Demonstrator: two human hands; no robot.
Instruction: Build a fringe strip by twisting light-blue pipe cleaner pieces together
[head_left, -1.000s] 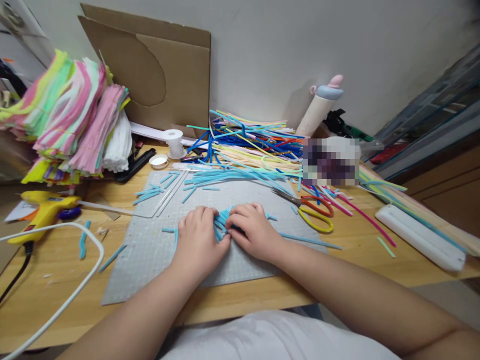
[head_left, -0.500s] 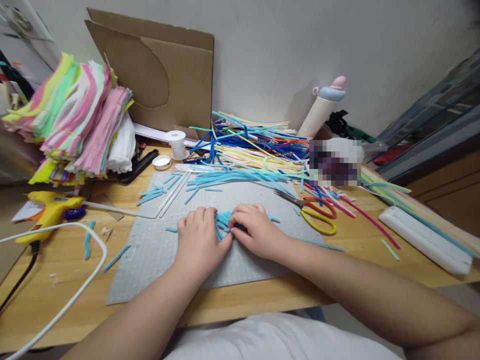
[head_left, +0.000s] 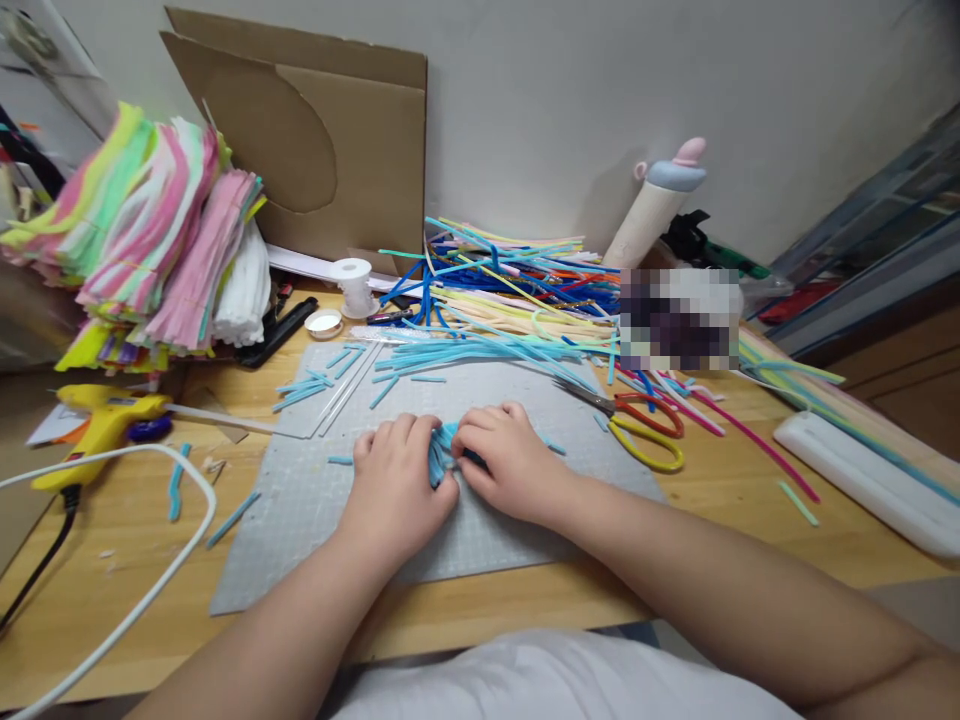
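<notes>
Both hands meet over the grey cutting mat (head_left: 300, 530), around a bunch of light-blue pipe cleaner pieces (head_left: 442, 455). My left hand (head_left: 397, 480) is closed about the bunch's left side, fingers curled over the top and thumb in front. My right hand (head_left: 510, 460) is closed on its right side, with the fingertips close to the left thumb. Most of the bunch is hidden under the fingers. A blue end (head_left: 340, 460) lies left of the left hand, and another blue end (head_left: 555, 447) shows beyond the right hand.
Open scissors (head_left: 637, 425) lie right of the hands. Short blue pieces (head_left: 304, 388) and long pipe cleaners (head_left: 480, 352) lie behind. A yellow glue gun (head_left: 105, 430) with its cables is at left. A bottle (head_left: 652, 210) and cardboard (head_left: 375, 150) stand at the back, bundled pipe cleaners (head_left: 150, 240) at back left.
The blue pieces between the hands look more tightly gathered. My right hand has shifted slightly left, closer to my left hand. The camera view has turned a little.
</notes>
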